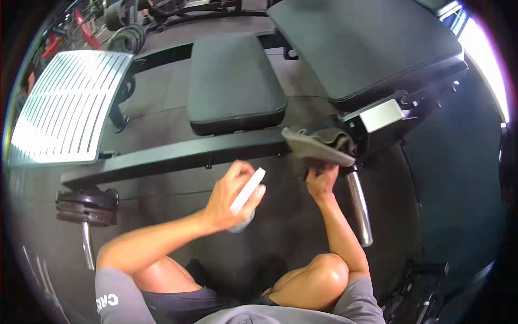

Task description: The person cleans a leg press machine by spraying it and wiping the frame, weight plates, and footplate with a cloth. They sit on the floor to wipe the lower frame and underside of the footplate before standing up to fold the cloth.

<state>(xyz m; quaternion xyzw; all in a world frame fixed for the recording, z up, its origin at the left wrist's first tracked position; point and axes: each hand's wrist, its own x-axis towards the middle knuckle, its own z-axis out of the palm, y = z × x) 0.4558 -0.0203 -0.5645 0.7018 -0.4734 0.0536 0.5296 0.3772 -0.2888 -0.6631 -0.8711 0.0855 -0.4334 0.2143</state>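
Note:
My left hand [229,197] is closed round a spray bottle with a long white head [247,191]; a little of its clear bluish body shows below the palm. It is held over the dark floor, in front of the machine's long grey beam [178,157]. My right hand [324,181] grips a grey-brown cloth [318,147], which is folded and bunched above the fingers. The cloth is up against the machine's frame, near the top of a chrome weight peg [360,208]. Some right-hand fingers are hidden beneath the cloth.
Two black pads, a small seat [234,81] and a wide backrest [372,48], stand beyond the beam. A slotted metal footplate [73,105] is at the left. Black weight plates [86,207] sit on a peg below it. More plates [128,39] stand at the back.

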